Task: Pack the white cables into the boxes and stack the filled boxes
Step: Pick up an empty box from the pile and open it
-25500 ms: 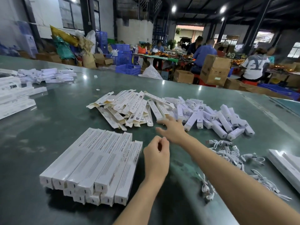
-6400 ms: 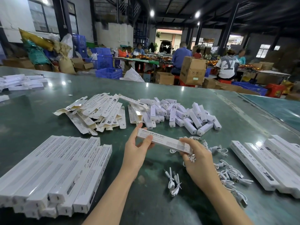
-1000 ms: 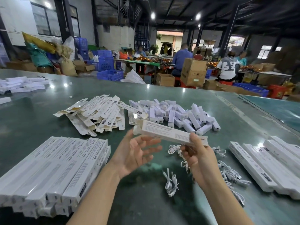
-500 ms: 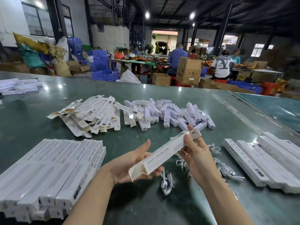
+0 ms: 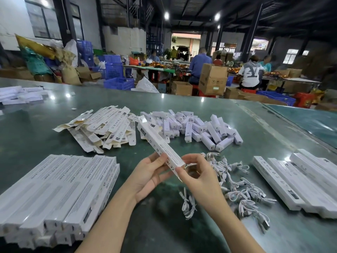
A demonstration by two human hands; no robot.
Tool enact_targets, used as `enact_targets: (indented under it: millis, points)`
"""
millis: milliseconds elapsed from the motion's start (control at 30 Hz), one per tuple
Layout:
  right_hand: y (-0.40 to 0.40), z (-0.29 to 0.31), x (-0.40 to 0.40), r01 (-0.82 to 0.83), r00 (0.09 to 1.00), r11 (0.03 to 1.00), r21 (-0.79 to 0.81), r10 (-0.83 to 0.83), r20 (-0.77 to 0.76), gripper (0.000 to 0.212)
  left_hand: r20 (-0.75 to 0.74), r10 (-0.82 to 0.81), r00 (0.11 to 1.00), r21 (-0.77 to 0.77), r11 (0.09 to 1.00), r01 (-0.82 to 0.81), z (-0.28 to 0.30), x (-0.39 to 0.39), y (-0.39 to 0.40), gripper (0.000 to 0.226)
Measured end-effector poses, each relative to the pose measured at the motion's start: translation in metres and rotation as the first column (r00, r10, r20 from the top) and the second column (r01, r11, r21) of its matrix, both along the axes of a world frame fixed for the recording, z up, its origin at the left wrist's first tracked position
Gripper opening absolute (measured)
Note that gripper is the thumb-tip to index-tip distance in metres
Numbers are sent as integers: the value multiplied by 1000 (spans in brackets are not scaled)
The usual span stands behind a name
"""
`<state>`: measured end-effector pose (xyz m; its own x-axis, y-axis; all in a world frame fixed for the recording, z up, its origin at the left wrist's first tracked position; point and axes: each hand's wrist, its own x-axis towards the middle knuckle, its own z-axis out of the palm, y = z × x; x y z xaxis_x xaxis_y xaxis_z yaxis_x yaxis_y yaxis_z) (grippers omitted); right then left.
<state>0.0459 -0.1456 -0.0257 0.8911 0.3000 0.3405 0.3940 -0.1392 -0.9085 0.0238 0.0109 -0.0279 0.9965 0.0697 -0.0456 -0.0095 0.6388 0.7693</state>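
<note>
A long white box (image 5: 158, 145) is held above the green table (image 5: 32, 136), its far end pointing away from me and to the left. My left hand (image 5: 147, 175) grips its near end from the left. My right hand (image 5: 196, 175) pinches the same end, fingers at the end flap. Loose white cables (image 5: 237, 183) lie in a heap just right of my hands, and one bundled cable (image 5: 187, 202) lies below them. A stack of filled long boxes (image 5: 60, 190) lies at the near left.
Flat unfolded box sleeves (image 5: 102, 128) are piled in the middle, short white boxes (image 5: 197, 128) beside them on the right. More long white boxes (image 5: 302, 181) lie at the near right. Beyond the table's far edge, people work among cardboard cartons (image 5: 212, 79) and blue crates (image 5: 118, 83).
The box has swung round: its near end, low at my left palm before, is now between both hands, and its far end points away up-left. My right hand moved to that near end.
</note>
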Motion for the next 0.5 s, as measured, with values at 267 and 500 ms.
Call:
enact_targets:
  millis: [267,500]
  points:
    - [1,-7,3,71,950,973,-218,0,311,30,-22,18,1000,-41,999,-18,-1,1,-4,40]
    - [-1,-5,2,142,902,980,-138,-70,427,16,-6,-18,1000,-123,992,17,-2,3,-10,36]
